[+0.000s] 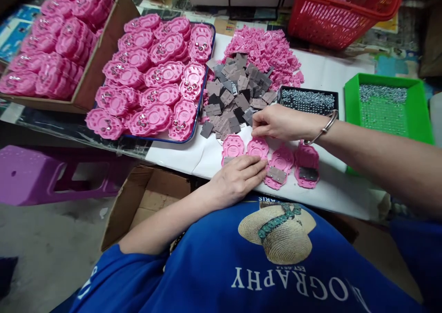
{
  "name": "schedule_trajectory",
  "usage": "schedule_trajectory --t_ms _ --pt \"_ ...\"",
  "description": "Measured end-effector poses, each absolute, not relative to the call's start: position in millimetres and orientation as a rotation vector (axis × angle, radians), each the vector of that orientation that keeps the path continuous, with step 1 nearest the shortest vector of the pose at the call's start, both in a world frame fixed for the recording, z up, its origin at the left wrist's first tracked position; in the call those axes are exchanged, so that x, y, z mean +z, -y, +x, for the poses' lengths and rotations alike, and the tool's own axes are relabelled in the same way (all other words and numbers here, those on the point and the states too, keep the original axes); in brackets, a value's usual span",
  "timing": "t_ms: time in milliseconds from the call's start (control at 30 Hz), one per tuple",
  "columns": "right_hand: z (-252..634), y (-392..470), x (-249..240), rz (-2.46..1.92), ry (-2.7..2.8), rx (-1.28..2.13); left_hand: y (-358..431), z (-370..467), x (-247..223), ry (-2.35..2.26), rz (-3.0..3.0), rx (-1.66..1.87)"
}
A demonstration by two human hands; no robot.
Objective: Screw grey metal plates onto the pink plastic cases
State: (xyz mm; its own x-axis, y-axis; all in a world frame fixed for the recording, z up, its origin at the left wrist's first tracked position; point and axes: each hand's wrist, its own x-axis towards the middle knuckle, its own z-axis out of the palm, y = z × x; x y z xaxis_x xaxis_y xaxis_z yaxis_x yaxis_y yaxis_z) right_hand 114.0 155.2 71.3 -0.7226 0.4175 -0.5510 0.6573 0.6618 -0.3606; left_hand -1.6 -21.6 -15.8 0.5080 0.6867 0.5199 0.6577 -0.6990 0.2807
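Several pink plastic casings lie in a row on the white sheet in front of me. My left hand (238, 179) rests flat, its fingers stretched over the lower part of the second pink casing (257, 146) and beside the leftmost pink casing (233, 143). Above the second casing, my right hand (274, 122) is closed in a pinch at its top edge; what the fingertips hold is hidden. A grey metal plate (277, 174) sits on the third casing (281, 156), and a darker plate (308, 174) on the rightmost casing (307, 154).
Beyond my hands are a pile of grey plates (238, 89), small pink parts (265, 48), a black tray of screws (309, 102) and a green tray (423, 106). A blue-rimmed tray (210, 41) and cardboard box (117, 16) hold stacked casings. A red basket (331, 25) stands behind.
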Motion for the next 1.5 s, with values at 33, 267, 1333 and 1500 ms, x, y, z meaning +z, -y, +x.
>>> schedule_trajectory --t_ms 33,267,1333,1500 --pt "113 -156 71 0.844 -2.448 -0.767 22 -2 -16 -1.196 2.683 0.954" --pt "106 -154 67 0.775 -2.474 -0.606 21 -3 -15 -1.205 2.707 0.923" --pt "145 -155 69 1.016 -1.988 -2.097 39 -18 -16 -1.581 2.6 1.036" --pt "142 -157 64 0.99 -1.981 -2.104 35 -10 -21 -1.521 2.599 1.04"
